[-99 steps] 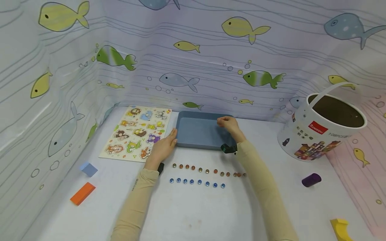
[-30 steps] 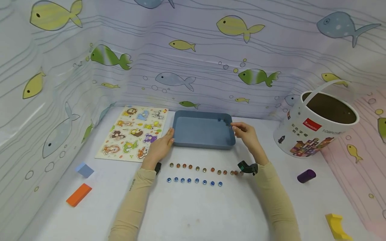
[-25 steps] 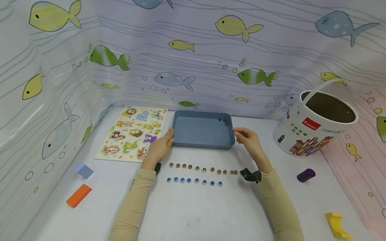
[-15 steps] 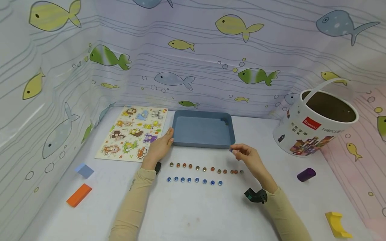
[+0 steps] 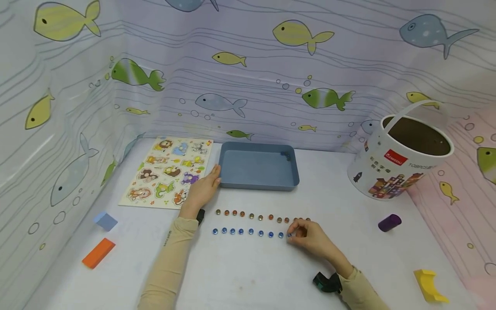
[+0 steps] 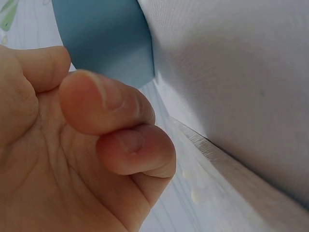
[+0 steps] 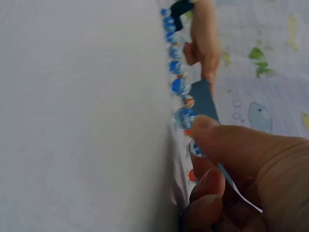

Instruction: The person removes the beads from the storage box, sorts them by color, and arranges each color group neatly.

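Observation:
In the head view my right hand (image 5: 311, 241) pinches a blue glass bead (image 7: 197, 149) between thumb and fingers, at the right end of a row of blue beads (image 5: 251, 231). Just behind runs a row of amber and orange beads (image 5: 252, 216), its right end partly covered by my hand. My left hand (image 5: 202, 190) touches the left side of the blue-grey tray (image 5: 257, 187). Close up in the left wrist view, two fingers (image 6: 108, 99) look bent in front of the tray. A small cluster of dark beads (image 5: 287, 156) lies in the tray's back right corner.
An animal puzzle board (image 5: 164, 172) lies left of the tray. A blue block (image 5: 106, 221) and an orange block (image 5: 98, 253) lie at left. On the right are a white bucket (image 5: 395, 168), a purple cylinder (image 5: 389, 222) and a yellow block (image 5: 429, 286). Fish-patterned cloth hangs behind.
My right hand has come from over the tray, out past its right side, and forward to the end of the blue row, bringing a blue bead. My left hand stays at the tray's left side.

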The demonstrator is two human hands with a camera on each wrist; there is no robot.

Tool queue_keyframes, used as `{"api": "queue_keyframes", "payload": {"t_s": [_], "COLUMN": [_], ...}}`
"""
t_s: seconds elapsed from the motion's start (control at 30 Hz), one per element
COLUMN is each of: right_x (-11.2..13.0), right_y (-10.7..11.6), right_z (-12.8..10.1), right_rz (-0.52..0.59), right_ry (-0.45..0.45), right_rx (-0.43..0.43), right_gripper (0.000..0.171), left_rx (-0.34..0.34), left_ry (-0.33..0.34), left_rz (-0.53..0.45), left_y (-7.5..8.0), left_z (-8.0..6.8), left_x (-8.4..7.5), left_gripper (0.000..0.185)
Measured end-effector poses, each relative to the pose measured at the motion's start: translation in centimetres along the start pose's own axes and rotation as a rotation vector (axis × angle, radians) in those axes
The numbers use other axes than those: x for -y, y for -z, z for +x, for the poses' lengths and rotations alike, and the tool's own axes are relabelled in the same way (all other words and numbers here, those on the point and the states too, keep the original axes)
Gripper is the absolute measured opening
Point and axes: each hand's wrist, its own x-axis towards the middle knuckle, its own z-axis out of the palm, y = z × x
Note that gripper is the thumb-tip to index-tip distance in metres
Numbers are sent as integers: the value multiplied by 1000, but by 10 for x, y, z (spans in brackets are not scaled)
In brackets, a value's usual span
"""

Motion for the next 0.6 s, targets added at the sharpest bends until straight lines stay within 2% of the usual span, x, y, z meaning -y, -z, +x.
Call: {"api": "queue_keyframes", "payload": {"t_s": [0.13, 0.37, 0.6], "right_x": [-1, 2, 12], "right_y": [-4, -7, 5], "right_z": [2, 2, 3], "right_rz": [-79, -114, -62], "right_ry": [35, 35, -3], "right_rx": [-25, -50, -52], "right_gripper": [17, 18, 17], "left_rx": [1, -17, -11], "left_ry": [-2, -11, -13], "left_rz": [6, -7, -8], "left_y": [2, 3, 1], "left_z": [-2, -3, -2], "left_x": [0, -2, 0], "left_gripper": [53, 53, 53]}}
